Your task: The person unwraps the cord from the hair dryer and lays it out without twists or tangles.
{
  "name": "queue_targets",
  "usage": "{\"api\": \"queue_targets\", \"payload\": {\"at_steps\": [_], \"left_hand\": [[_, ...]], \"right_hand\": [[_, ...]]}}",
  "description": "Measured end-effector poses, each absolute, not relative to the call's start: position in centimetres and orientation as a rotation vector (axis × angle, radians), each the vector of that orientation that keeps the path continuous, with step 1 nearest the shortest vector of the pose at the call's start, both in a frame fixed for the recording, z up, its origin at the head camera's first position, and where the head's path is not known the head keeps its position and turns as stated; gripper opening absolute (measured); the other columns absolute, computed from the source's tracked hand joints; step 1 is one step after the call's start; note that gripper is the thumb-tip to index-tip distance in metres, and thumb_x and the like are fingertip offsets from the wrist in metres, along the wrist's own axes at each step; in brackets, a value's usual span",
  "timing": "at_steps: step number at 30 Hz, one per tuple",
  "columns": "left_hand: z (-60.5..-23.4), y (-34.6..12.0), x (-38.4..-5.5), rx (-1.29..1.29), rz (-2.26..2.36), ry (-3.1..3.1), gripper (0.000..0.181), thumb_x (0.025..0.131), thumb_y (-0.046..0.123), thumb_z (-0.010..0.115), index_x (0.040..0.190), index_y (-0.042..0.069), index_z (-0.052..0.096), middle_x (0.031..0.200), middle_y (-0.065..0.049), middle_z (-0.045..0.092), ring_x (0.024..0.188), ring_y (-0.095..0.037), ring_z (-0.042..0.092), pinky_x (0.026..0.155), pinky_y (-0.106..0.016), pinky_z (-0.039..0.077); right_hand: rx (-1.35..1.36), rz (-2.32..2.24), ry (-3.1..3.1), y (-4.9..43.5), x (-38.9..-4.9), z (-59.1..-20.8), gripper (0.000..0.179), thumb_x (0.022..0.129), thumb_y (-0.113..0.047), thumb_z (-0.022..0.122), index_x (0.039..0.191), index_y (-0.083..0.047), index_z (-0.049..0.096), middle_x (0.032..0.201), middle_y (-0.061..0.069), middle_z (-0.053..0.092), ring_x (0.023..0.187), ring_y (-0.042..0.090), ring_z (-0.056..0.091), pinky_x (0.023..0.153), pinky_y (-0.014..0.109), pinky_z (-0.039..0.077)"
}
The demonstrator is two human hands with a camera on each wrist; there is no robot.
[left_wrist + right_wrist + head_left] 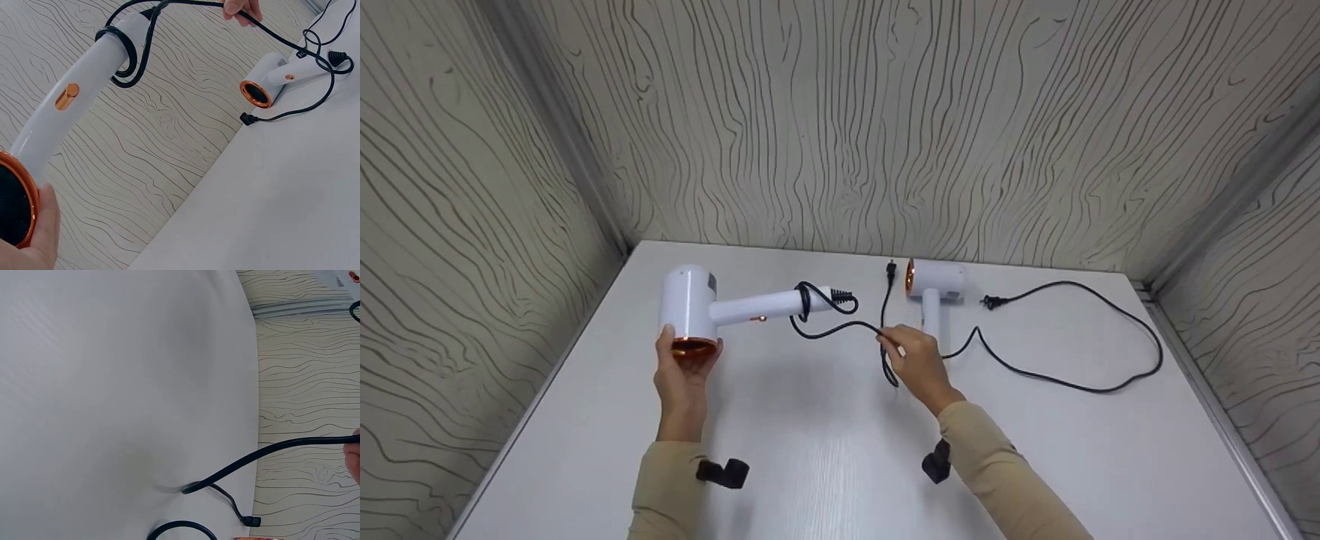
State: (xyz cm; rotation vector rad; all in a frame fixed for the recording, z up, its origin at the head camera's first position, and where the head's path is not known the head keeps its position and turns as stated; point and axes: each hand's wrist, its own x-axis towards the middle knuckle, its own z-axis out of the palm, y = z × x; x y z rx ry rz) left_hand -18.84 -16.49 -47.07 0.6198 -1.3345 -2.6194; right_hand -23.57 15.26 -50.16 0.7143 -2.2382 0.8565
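Observation:
A white hair dryer (688, 304) with a copper-coloured rim is gripped by my left hand (684, 386) around its barrel, above the table. Its handle (79, 87) points right in the head view, and a loop of its black cord (132, 53) is wound around the handle's end. My right hand (916, 361) pinches that cord (840, 327) between thumb and fingers, to the right of the handle. From there the cord hangs to the table and runs back to its plug (891, 270). In the right wrist view only fingertips (352, 461) show on the cord.
A second white hair dryer (941, 279) lies at the back of the white table (810, 465), just beyond my right hand. Its black cord (1099, 391) curves across the right side to a plug (994, 302). Wood-grain patterned panels (840, 135) stand around the back and sides.

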Motion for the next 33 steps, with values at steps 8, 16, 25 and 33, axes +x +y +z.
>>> {"api": "queue_targets", "payload": {"at_steps": [8, 16, 25, 33], "left_hand": [[-46.5, -16.4, -18.8, 0.58, -2.62, -1.342, 0.068, 0.095, 0.058, 0.04, 0.15, 0.026, 0.016, 0.128, 0.006, 0.04, 0.122, -0.016, 0.046, 0.101, -0.025, 0.052], [-46.3, -16.1, -18.6, 0.502, -2.603, -1.347, 0.061, 0.096, 0.057, 0.039, 0.145, 0.025, 0.021, 0.126, 0.003, 0.042, 0.117, -0.016, 0.048, 0.096, -0.023, 0.055], [-45.6, -15.6, -18.5, 0.463, -2.604, -1.316, 0.057, 0.097, 0.055, 0.036, 0.144, 0.026, 0.021, 0.128, 0.002, 0.042, 0.115, -0.016, 0.051, 0.091, -0.021, 0.056], [-45.4, -15.3, -18.4, 0.454, -2.634, -1.265, 0.057, 0.097, 0.055, 0.035, 0.144, 0.027, 0.021, 0.128, 0.001, 0.042, 0.113, -0.014, 0.053, 0.093, -0.022, 0.056]], "right_hand": [[0.77, 0.764, -2.182, 14.1, -23.4, -52.0, 0.006, 0.078, 0.004, 0.073, 0.083, 0.001, 0.071, 0.074, 0.01, 0.071, 0.067, 0.015, 0.069, 0.06, 0.022, 0.058], [0.761, 0.724, -2.218, 12.5, -23.1, -53.7, 0.013, 0.074, 0.005, 0.076, 0.084, -0.003, 0.072, 0.075, 0.007, 0.071, 0.069, 0.016, 0.069, 0.063, 0.023, 0.058], [0.696, 0.68, -2.36, 10.8, -22.6, -56.0, 0.011, 0.076, 0.004, 0.074, 0.084, -0.004, 0.073, 0.075, 0.007, 0.07, 0.069, 0.016, 0.067, 0.063, 0.024, 0.057], [0.731, 0.606, -2.539, 10.1, -22.0, -57.3, 0.008, 0.081, 0.001, 0.07, 0.089, -0.002, 0.072, 0.083, 0.009, 0.072, 0.077, 0.02, 0.07, 0.071, 0.026, 0.059]]}}
